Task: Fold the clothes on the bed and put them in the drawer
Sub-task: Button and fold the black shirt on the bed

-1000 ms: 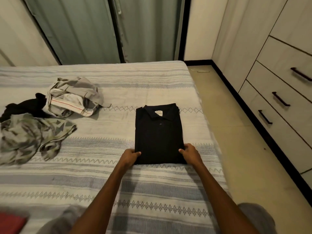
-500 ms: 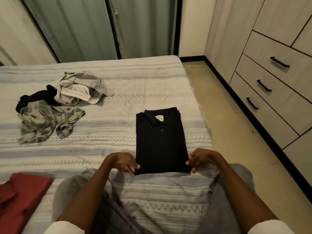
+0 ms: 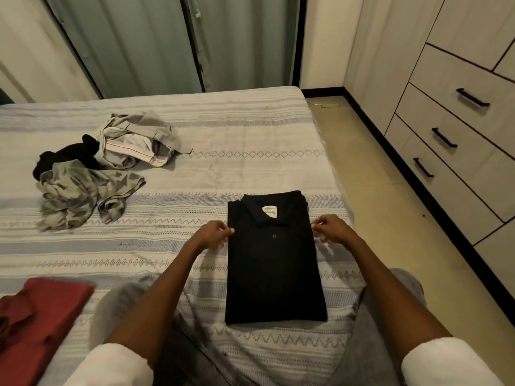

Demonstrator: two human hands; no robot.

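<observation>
Folded black polo shirt (image 3: 274,260) lies flat on the grey-and-white striped bedspread (image 3: 223,168), close to the bed's right edge and just in front of the person's knees. It forms a neat upright rectangle, its long axis running away from the person toward the far end of the bed. The collar, with a small white label inside it, points away from the person, and the folded bottom edge lies nearest them; a single button shows below the collar.

The left hand (image 3: 213,234) sits at the shirt's left edge, about level with the collar points, its fingertips drawn together against the fabric edge in what looks like a pinch. The right hand (image 3: 333,228) is at the opposite edge at the same height, fingers curled with the tips near the cloth; whether it actually grips the shirt cannot be told.

Well apart on the left side of the bed, a crumpled heap holds a grey garment with a white waistband (image 3: 136,140), a black piece of cloth (image 3: 67,157) touching it, and a grey-green patterned garment (image 3: 83,193) in front of both. A folded red garment (image 3: 41,316) lies at the near left corner. Along the right wall stands a pale wooden drawer unit with black bar handles (image 3: 459,129), all its drawers closed.
</observation>
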